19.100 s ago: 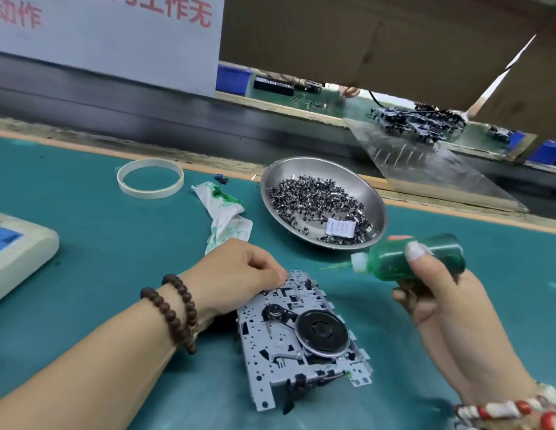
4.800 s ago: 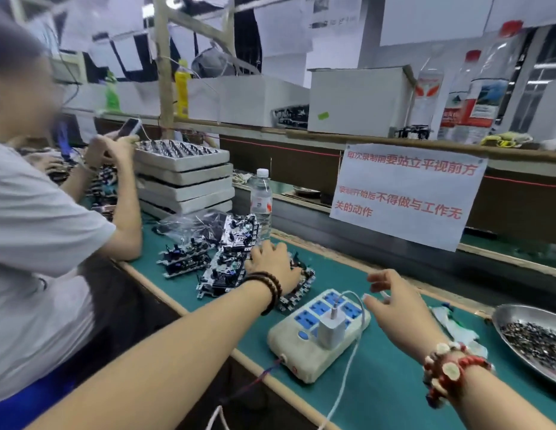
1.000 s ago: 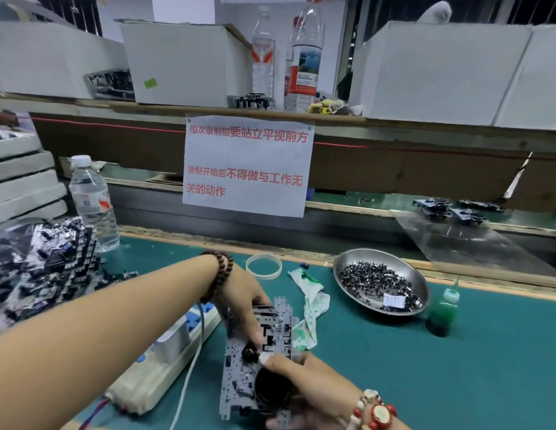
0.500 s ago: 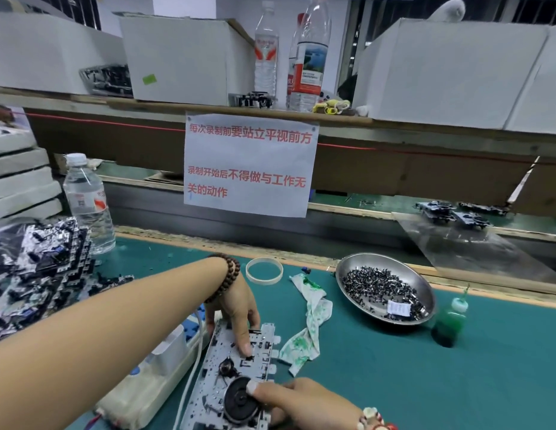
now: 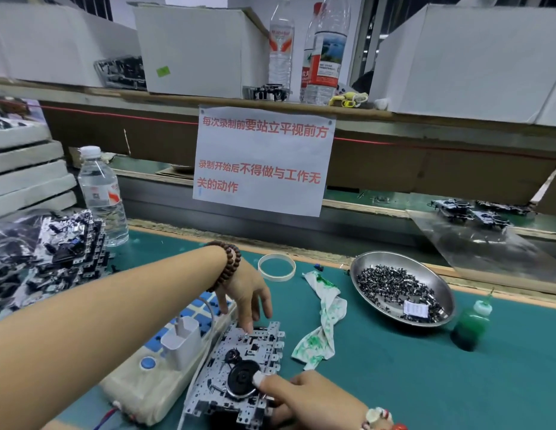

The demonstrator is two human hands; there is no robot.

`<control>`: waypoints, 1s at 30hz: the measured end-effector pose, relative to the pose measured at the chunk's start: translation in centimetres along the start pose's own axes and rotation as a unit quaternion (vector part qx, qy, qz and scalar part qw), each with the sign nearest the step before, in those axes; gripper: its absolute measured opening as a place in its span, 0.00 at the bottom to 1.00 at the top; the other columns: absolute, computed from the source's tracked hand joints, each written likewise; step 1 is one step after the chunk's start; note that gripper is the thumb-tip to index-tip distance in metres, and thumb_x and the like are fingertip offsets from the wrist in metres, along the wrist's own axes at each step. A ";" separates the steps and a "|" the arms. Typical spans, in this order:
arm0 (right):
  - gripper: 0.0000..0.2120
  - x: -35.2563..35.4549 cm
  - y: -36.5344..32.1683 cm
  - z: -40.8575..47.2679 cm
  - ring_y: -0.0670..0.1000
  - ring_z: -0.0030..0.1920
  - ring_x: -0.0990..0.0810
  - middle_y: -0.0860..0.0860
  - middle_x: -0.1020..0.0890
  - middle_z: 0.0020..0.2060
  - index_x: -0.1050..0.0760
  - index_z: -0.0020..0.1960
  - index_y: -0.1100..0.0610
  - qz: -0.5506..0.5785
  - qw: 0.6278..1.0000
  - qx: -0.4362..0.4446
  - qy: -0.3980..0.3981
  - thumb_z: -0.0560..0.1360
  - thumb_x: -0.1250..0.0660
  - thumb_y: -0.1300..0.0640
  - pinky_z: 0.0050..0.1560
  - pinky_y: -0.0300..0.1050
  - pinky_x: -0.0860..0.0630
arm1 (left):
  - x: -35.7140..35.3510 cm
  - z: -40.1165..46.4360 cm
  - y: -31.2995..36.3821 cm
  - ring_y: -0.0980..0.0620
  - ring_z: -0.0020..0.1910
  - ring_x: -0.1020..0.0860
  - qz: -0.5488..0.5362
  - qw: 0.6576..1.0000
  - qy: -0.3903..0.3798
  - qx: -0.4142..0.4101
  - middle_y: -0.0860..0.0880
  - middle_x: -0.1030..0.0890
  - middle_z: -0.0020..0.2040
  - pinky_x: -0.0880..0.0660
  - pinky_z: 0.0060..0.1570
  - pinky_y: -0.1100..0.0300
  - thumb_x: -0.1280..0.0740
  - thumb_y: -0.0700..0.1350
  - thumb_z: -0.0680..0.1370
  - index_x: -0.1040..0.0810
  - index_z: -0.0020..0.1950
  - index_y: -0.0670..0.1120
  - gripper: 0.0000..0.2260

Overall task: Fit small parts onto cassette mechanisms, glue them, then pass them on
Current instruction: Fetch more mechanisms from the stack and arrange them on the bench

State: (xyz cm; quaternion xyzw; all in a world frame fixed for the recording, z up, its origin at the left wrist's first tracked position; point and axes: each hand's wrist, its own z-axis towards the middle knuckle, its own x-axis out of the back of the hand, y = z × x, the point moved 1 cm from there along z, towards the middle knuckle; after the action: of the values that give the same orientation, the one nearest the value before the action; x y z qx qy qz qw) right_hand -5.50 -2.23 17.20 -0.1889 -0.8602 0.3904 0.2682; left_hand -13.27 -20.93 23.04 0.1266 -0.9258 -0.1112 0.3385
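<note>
Cassette mechanism (image 5: 239, 367) lies flat at near edge of bench (image 5: 394, 383), beside power strip (image 5: 165, 361). Left hand (image 5: 245, 293) rests relaxed fingertips on its far end. Right hand (image 5: 304, 398) pinches it near black flywheel. No small part fitted yet, by look of it. Dish of parts (image 5: 404, 287) and green glue bottle (image 5: 470, 324) stand untouched toward right. Fitting, gluing, passing on all remain.

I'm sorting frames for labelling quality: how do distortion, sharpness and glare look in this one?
Head view: wide-angle bowing curves the shelf edge; the left hand and cassette mechanism read fairly sharp, edges softer; soft glare on the steel dish and clear sheet; lighting even, shadows faint.
</note>
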 end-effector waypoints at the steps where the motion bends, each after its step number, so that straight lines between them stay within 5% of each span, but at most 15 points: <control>1: 0.24 0.0 -0.2 0.1 0.46 0.41 0.25 0.57 0.18 0.53 0.28 0.38 0.53 -0.014 1.000 0.004 0.025 0.63 0.33 0.32 0.50 0.39 0.28 | 0.0 -0.2 -0.3 0.53 0.57 0.27 -0.009 1.000 0.020 -0.014 0.49 0.27 0.65 0.27 0.55 0.57 0.30 0.40 0.74 0.31 0.68 0.48 0.23; 6: 0.09 2.1 0.8 1.2 0.46 0.30 0.21 0.48 0.21 0.30 0.26 0.38 0.56 0.031 0.987 0.057 0.144 0.70 0.28 0.54 0.34 0.37 0.25 | 3.0 -3.3 -5.1 0.55 0.48 0.25 -0.070 0.969 0.232 -0.051 0.50 0.23 0.56 0.25 0.43 0.63 0.29 0.43 0.73 0.26 0.58 0.49 0.14; 10: 0.06 3.1 0.2 1.8 0.47 0.27 0.23 0.49 0.23 0.24 0.25 0.37 0.59 0.059 0.982 0.074 0.165 0.71 0.30 0.64 0.27 0.39 0.26 | 4.5 -6.8 -11.9 0.51 0.54 0.24 0.064 0.901 0.415 0.112 0.49 0.23 0.58 0.29 0.54 0.60 0.30 0.47 0.74 0.25 0.60 0.47 0.16; 17: 0.06 2.8 -5.0 3.8 0.46 0.25 0.26 0.51 0.21 0.27 0.25 0.37 0.59 0.070 0.970 0.157 0.174 0.72 0.32 0.66 0.25 0.38 0.30 | 0.3 -9.3 -21.5 0.46 0.61 0.27 0.037 0.855 0.399 0.328 0.43 0.28 0.64 0.29 0.58 0.57 0.36 0.51 0.77 0.32 0.66 0.42 0.21; 24: 0.07 -2.0 -11.9 7.6 0.44 0.30 0.22 0.50 0.19 0.33 0.27 0.37 0.55 -0.050 0.955 0.250 0.152 0.72 0.37 0.65 0.31 0.38 0.26 | -3.5 -6.2 -23.3 0.36 0.72 0.43 -0.037 0.837 0.371 0.399 0.39 0.50 0.75 0.40 0.69 0.47 0.41 0.67 0.73 0.55 0.76 0.47 0.41; 30: 0.06 -3.4 -14.5 9.8 0.47 0.36 0.25 0.46 0.22 0.34 0.28 0.37 0.52 -0.130 0.941 0.260 0.175 0.71 0.38 0.61 0.40 0.43 0.26 | -5.6 -4.3 -25.0 0.34 0.73 0.51 -0.140 0.818 0.424 0.363 0.41 0.59 0.76 0.44 0.70 0.42 0.36 0.66 0.71 0.66 0.74 0.55 0.46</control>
State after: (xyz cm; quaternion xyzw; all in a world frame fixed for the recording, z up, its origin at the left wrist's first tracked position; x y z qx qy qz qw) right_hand -10.45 -18.68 21.92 -0.0647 -0.6852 0.5230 0.5027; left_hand -2.32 -43.29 15.56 0.4029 -0.6359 0.2519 0.6082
